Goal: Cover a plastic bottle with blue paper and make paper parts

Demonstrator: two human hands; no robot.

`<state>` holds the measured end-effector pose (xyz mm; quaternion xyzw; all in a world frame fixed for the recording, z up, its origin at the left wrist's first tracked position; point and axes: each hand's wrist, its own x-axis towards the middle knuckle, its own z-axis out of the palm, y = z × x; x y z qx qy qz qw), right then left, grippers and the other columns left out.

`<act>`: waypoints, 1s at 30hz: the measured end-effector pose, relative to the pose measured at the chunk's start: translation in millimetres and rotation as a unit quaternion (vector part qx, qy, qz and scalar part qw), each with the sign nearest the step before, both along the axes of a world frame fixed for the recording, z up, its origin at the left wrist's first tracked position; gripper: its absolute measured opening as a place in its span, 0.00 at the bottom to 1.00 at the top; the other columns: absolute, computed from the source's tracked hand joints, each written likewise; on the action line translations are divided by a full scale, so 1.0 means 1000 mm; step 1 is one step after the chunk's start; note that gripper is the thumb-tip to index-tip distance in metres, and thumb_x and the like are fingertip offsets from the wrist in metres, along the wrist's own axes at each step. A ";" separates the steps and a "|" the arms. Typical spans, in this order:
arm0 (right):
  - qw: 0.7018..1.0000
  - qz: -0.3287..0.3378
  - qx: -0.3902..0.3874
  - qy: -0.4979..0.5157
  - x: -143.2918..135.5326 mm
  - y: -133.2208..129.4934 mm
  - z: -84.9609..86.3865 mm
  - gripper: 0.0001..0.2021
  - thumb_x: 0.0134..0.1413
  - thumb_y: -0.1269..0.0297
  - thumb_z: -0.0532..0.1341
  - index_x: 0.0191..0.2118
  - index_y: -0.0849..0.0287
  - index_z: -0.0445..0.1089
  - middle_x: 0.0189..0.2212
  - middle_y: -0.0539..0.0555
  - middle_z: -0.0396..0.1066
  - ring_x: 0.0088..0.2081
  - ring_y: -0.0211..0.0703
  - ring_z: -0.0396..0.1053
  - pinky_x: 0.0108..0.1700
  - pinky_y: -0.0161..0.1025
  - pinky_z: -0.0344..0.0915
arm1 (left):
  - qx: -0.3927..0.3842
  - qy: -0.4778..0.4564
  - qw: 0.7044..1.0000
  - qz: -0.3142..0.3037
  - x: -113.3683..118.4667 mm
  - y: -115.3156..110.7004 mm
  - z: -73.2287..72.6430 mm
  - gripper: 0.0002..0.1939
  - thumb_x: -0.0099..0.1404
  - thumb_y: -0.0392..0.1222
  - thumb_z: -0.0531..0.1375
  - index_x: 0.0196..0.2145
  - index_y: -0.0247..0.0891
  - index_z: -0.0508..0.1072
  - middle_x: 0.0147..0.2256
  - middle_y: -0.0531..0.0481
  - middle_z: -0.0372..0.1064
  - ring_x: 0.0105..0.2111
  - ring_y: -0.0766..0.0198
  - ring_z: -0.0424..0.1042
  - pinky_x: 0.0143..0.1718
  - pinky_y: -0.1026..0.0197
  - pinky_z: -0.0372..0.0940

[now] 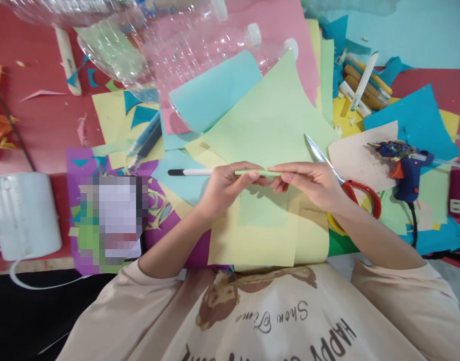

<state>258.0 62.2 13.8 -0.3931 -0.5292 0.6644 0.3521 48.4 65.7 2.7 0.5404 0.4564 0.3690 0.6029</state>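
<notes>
A white marker with a black end lies crosswise between my two hands, with a strip of light green paper along its right part. My left hand is closed round the marker's middle, thumb at the paper. From the other side, the fingertips of my right hand pinch the green paper's end. Whether the marker reaches into my right fingers is hidden. Below my hands lie sheets of pale yellow paper and light green paper. Red-handled scissors lie partly under my right forearm.
Clear plastic bottles lie at the back. On the right are a blue glue gun and several markers. A phone, partly blurred out, and a white pouch lie left. Paper scraps are scattered about.
</notes>
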 end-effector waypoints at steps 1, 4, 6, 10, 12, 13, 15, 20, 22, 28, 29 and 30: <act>1.000 0.002 -0.002 0.000 0.000 0.000 0.000 0.11 0.61 0.66 0.61 0.47 0.53 0.76 0.33 0.48 0.79 0.33 0.32 0.76 0.38 0.32 0.74 | 0.002 -0.004 1.000 0.001 0.000 0.000 0.000 0.17 0.63 0.53 0.61 0.36 0.36 0.79 0.29 0.47 0.80 0.31 0.63 0.78 0.33 0.66 0.71; 1.000 0.007 0.005 -0.001 0.001 0.001 0.001 0.11 0.61 0.66 0.60 0.47 0.54 0.76 0.33 0.48 0.79 0.34 0.33 0.76 0.39 0.31 0.74 | 0.003 -0.009 1.000 -0.007 0.000 0.000 0.000 0.16 0.62 0.53 0.62 0.36 0.37 0.80 0.29 0.48 0.80 0.31 0.63 0.78 0.34 0.65 0.71; 1.000 0.013 0.017 -0.002 0.002 0.001 0.001 0.11 0.62 0.66 0.59 0.47 0.53 0.76 0.33 0.48 0.79 0.34 0.32 0.76 0.39 0.31 0.73 | -0.002 -0.012 1.000 -0.018 -0.001 0.000 0.001 0.16 0.63 0.54 0.61 0.37 0.38 0.80 0.28 0.49 0.79 0.30 0.64 0.78 0.33 0.65 0.71; 0.998 0.033 0.039 -0.021 0.005 0.001 0.002 0.12 0.63 0.66 0.58 0.49 0.53 0.75 0.32 0.48 0.79 0.35 0.31 0.75 0.41 0.31 0.73 | -0.018 -0.010 1.000 -0.017 -0.002 0.000 0.002 0.17 0.63 0.55 0.61 0.35 0.39 0.81 0.27 0.49 0.79 0.29 0.65 0.77 0.32 0.65 0.71; 0.998 0.045 0.042 -0.034 0.005 0.001 0.002 0.13 0.64 0.65 0.57 0.50 0.54 0.74 0.31 0.48 0.78 0.34 0.32 0.74 0.41 0.32 0.73 | -0.028 -0.009 0.999 -0.016 -0.002 -0.001 0.003 0.17 0.62 0.55 0.61 0.35 0.38 0.81 0.27 0.49 0.79 0.28 0.65 0.77 0.32 0.66 0.71; 0.997 0.049 0.042 -0.039 0.005 0.002 0.002 0.13 0.64 0.65 0.57 0.50 0.54 0.74 0.31 0.49 0.78 0.34 0.32 0.74 0.41 0.32 0.72 | -0.034 -0.010 0.999 -0.017 -0.002 -0.001 0.003 0.17 0.62 0.55 0.61 0.35 0.38 0.81 0.27 0.49 0.79 0.29 0.65 0.77 0.32 0.66 0.71; 0.997 0.054 0.040 -0.043 0.005 0.002 0.002 0.13 0.64 0.65 0.56 0.50 0.55 0.74 0.31 0.49 0.77 0.33 0.32 0.73 0.40 0.32 0.72 | -0.041 -0.014 0.999 -0.021 -0.001 -0.001 0.004 0.17 0.62 0.55 0.61 0.35 0.38 0.81 0.28 0.49 0.79 0.29 0.65 0.77 0.33 0.66 0.71; 0.999 0.033 0.027 -0.032 0.003 0.003 0.002 0.11 0.64 0.65 0.57 0.47 0.57 0.74 0.30 0.49 0.76 0.32 0.31 0.73 0.38 0.31 0.71 | -0.023 0.014 1.000 0.008 0.000 -0.003 0.004 0.17 0.61 0.54 0.62 0.36 0.37 0.81 0.29 0.48 0.80 0.30 0.64 0.78 0.31 0.66 0.70; 0.999 0.023 0.014 -0.027 0.001 0.003 0.003 0.10 0.63 0.63 0.57 0.45 0.58 0.73 0.29 0.49 0.76 0.31 0.32 0.73 0.36 0.32 0.70 | -0.006 0.035 0.999 0.035 0.001 -0.004 0.004 0.17 0.60 0.54 0.63 0.35 0.37 0.81 0.28 0.48 0.79 0.28 0.64 0.77 0.29 0.66 0.69; 0.996 -0.034 -0.014 -0.080 -0.001 0.002 0.002 0.11 0.57 0.57 0.63 0.32 0.57 0.64 0.23 0.48 0.73 0.25 0.35 0.71 0.30 0.34 0.66 | 0.041 0.050 0.994 0.086 0.000 -0.003 0.001 0.12 0.58 0.50 0.66 0.32 0.38 0.81 0.26 0.50 0.78 0.27 0.65 0.77 0.29 0.67 0.70; 0.992 -0.051 0.009 -0.111 0.000 0.003 0.001 0.12 0.55 0.56 0.64 0.31 0.56 0.62 0.23 0.47 0.71 0.25 0.36 0.70 0.30 0.34 0.66 | 0.043 0.046 0.993 0.103 -0.001 -0.001 0.000 0.12 0.58 0.50 0.66 0.32 0.38 0.81 0.27 0.49 0.78 0.28 0.65 0.78 0.30 0.66 0.71; 0.985 -0.063 0.046 -0.153 0.001 0.003 0.000 0.13 0.54 0.56 0.65 0.30 0.56 0.61 0.23 0.47 0.70 0.25 0.36 0.69 0.30 0.35 0.65 | 0.047 0.043 0.990 0.124 -0.002 0.002 -0.001 0.12 0.57 0.50 0.67 0.32 0.38 0.80 0.29 0.49 0.78 0.29 0.64 0.78 0.31 0.66 0.72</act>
